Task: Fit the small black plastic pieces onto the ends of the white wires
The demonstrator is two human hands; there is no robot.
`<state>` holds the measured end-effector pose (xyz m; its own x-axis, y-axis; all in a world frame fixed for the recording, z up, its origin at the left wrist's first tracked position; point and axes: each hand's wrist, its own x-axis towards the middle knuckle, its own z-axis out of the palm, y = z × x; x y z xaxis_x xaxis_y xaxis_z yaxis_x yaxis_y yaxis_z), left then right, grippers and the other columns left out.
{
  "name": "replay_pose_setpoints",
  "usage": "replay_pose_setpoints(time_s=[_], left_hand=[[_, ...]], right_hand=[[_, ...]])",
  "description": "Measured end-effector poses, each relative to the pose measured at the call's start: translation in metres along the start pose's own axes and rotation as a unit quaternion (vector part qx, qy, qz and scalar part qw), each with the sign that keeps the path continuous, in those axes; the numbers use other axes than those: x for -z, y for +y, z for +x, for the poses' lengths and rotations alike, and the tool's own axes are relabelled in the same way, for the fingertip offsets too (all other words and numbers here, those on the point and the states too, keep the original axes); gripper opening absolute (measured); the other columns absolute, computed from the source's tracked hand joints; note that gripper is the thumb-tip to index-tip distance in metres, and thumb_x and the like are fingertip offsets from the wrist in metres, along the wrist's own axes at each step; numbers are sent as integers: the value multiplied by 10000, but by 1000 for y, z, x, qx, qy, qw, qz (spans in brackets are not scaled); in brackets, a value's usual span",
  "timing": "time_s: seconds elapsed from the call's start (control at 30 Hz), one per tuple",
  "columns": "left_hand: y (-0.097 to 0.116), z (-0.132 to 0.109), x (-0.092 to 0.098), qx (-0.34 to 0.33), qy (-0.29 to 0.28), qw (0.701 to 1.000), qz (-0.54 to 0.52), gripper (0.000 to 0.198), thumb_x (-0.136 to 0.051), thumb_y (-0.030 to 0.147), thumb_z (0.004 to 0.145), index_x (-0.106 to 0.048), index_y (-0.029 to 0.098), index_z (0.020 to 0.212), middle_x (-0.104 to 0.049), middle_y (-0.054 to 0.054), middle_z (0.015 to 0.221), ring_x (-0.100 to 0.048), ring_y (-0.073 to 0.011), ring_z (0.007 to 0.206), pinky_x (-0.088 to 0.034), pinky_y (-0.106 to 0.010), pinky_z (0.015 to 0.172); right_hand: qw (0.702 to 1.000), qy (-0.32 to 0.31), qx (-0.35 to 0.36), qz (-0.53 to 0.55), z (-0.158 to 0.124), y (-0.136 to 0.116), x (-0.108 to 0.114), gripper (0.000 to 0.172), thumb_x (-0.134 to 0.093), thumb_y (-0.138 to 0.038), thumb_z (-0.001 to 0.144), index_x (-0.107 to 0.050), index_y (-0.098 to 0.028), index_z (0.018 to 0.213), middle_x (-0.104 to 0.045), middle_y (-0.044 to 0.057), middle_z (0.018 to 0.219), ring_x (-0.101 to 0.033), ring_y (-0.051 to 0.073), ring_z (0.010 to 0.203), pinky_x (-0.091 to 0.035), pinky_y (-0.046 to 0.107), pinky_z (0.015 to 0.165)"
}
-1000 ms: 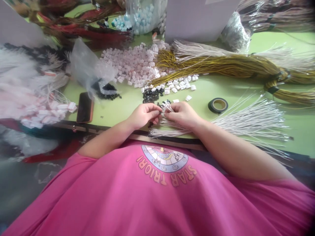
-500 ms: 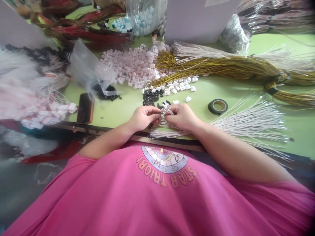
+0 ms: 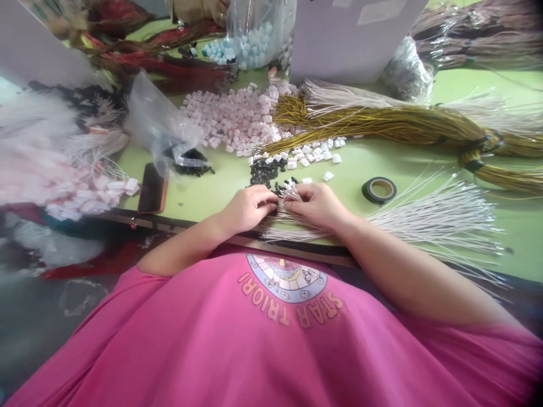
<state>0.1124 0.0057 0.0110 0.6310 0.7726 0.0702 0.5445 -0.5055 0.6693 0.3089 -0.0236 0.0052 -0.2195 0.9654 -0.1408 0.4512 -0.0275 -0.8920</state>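
Note:
My right hand (image 3: 319,204) is closed around the ends of a bundle of white wires (image 3: 441,217), which fans out to the right under my forearm. Close by on the left, my left hand (image 3: 250,208) has thumb and fingers pinched together at the wire tips. Whatever lies between those fingertips is too small to make out. Small black parts (image 3: 263,172) are heaped just beyond my fingers. Past them lie loose white connector housings (image 3: 314,151) and a larger pile of pinkish-white housings (image 3: 235,118).
A phone (image 3: 153,188) lies on the left near the table edge, beside a clear plastic bag (image 3: 159,127). A roll of black tape (image 3: 379,190) is at right. Yellow-brown wires (image 3: 394,121) stretch across behind. A grey-lilac box (image 3: 352,39) stands at the back. Another person's hand (image 3: 216,10) shows at the top.
The whole view has shifted slightly, so things sit a little lower and further right. My hands stay together at the wire tips, with only small finger movement.

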Motion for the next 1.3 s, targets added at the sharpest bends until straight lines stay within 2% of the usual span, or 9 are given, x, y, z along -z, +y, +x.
replay_pose_setpoints(time_s=[0.13, 0.23, 0.43, 0.63, 0.77, 0.87, 1.0, 1.13, 1.3], left_hand=[[-19, -4, 35, 75, -10, 994, 83, 258, -540, 205, 821, -640, 182, 1058, -649, -68, 994, -583, -153, 836, -462, -311, 822], [-40, -5, 51, 129, 2, 983, 130, 217, -526, 220, 821, -656, 182, 991, -645, -75, 1008, -577, -171, 853, -445, -333, 838], [-57, -1, 40, 115, -65, 982, 137, 206, -525, 299, 823, -661, 186, 928, -622, -65, 948, -559, -179, 848, -438, -338, 828], [-45, 0, 39, 113, -45, 983, 138, 163, -509, 274, 819, -635, 176, 854, -612, -53, 882, -542, -155, 773, -443, -306, 753], [-19, -2, 39, 110, -31, 993, 15, 188, -500, 276, 831, -628, 166, 912, -649, -46, 886, -568, -137, 758, -457, -285, 740], [0, 2, 29, 80, -38, 994, -62, 185, -524, 294, 830, -636, 165, 900, -663, -38, 906, -590, -132, 805, -459, -273, 776], [5, 10, 12, 91, -14, 991, -94, 156, -542, 287, 822, -632, 159, 829, -649, -21, 786, -568, -109, 701, -459, -254, 699], [-3, 13, 1, 154, -60, 950, -264, 175, -594, 312, 795, -618, 140, 824, -577, 4, 621, -492, -68, 503, -417, -214, 511], [-11, 13, -5, 190, -75, 904, -375, 208, -708, 223, 691, -620, 133, 857, -590, 8, 615, -514, -62, 495, -444, -208, 504]], right_hand=[[998, -10, -44, 44, -1, 1, 3, 194, -600, -331, 676, -596, -138, 655, -500, -16, 600, -441, 93, 574, -337, 239, 557], [995, -26, -63, 75, -1, 0, 5, 194, -604, -330, 675, -593, -137, 669, -470, -26, 564, -407, 84, 531, -314, 244, 527], [992, -41, -81, 89, -1, -5, 6, 181, -574, -317, 684, -557, -148, 621, -473, -22, 535, -397, 84, 503, -302, 253, 510], [997, -23, -66, 32, 0, -7, 3, 201, -527, -267, 682, -427, -172, 535, -363, -50, 487, -338, 68, 484, -273, 244, 497], [998, -20, -51, 24, -1, -5, 0, 223, -511, -283, 705, -418, -172, 535, -335, -50, 494, -323, 69, 501, -258, 242, 501], [998, -25, -44, 45, -1, -4, 0, 234, -505, -316, 729, -455, -168, 556, -352, -47, 496, -325, 73, 505, -263, 242, 505], [999, -30, -33, 31, -1, -5, 1, 251, -517, -306, 718, -421, -169, 531, -337, -52, 494, -313, 67, 506, -253, 242, 510], [998, -27, -34, 38, -1, -5, 2, 185, -525, -273, 683, -459, -161, 550, -366, -49, 518, -336, 71, 531, -267, 235, 521], [998, -31, -35, 50, 0, -2, 2, 136, -526, -257, 658, -503, -151, 575, -406, -41, 539, -376, 80, 543, -289, 234, 527]])
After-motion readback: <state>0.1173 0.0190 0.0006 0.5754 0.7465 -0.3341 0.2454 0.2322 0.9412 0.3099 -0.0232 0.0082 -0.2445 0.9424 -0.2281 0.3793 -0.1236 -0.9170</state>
